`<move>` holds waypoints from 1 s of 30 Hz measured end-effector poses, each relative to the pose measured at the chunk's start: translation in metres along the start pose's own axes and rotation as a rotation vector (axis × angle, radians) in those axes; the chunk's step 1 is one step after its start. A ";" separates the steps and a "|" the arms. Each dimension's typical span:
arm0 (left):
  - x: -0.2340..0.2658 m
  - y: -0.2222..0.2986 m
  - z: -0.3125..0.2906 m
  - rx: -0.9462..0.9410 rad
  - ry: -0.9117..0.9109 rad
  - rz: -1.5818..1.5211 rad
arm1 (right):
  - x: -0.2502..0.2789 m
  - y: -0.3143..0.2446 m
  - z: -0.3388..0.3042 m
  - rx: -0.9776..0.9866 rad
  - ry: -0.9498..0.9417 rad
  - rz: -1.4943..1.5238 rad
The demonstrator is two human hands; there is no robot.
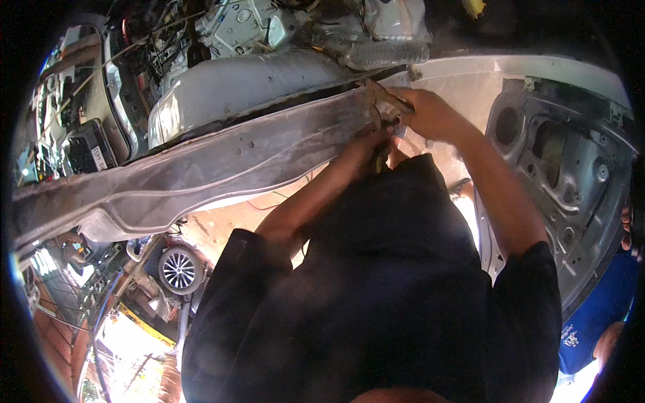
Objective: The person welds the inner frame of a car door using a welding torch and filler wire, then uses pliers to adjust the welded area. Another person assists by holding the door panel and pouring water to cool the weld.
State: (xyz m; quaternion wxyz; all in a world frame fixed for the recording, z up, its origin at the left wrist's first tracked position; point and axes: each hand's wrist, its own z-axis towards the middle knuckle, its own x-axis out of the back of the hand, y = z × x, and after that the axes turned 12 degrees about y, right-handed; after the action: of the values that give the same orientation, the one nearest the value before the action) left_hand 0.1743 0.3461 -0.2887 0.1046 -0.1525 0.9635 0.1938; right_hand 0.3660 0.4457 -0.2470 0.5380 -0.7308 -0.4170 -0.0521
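My right hand (424, 111) is closed around a worn, rust-brown hand tool (395, 99) with a long arm. Its exact kind is hard to make out. The tool's far end meets the end of a bare grey car fender (269, 144), beside the door opening. Just below, my left hand (380, 138) is closed close to the tool's lower part, its fingers partly hidden. Something dark and narrow (379, 158) shows under the left hand; I cannot tell what it is. Both forearms reach forward from my black shirt.
Beyond the fender lie a grey inner wheel housing (235, 91) and engine parts (245, 23). A bare car door (561, 174) stands at the right, with a person in blue (598, 316) beside it. A spoked wheel (180, 270) is at the lower left, and another vehicle (80, 114) at the far left.
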 end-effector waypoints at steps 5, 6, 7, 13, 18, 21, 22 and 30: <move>-0.002 0.015 0.006 0.010 -0.011 0.263 | 0.012 -0.022 0.025 -0.051 -0.127 -0.007; 0.000 0.014 0.013 0.017 -0.020 0.268 | 0.012 -0.024 0.028 -0.055 -0.137 -0.022; 0.003 0.011 0.021 0.024 -0.029 0.273 | 0.012 -0.025 0.031 -0.059 -0.148 -0.038; 0.019 0.031 0.028 0.071 -0.107 0.386 | 0.011 -0.030 0.048 0.063 -0.153 -0.040; 0.028 0.040 0.029 -0.006 -0.144 0.412 | -0.003 -0.019 0.066 0.141 -0.149 -0.039; 0.033 0.032 0.034 -0.065 -0.192 0.386 | 0.002 -0.016 0.062 0.143 -0.169 -0.060; 0.034 0.030 0.034 -0.026 -0.159 0.385 | 0.000 -0.018 0.057 0.107 -0.178 -0.144; 0.034 0.030 0.027 -0.376 -0.233 0.636 | -0.022 -0.066 -0.003 0.241 0.047 -0.828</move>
State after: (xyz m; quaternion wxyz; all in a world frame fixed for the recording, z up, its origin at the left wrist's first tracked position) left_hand 0.1361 0.3747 -0.3117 0.1183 0.1604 0.8919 0.4059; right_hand 0.3089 0.4356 -0.2083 0.5625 -0.4323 -0.6657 -0.2313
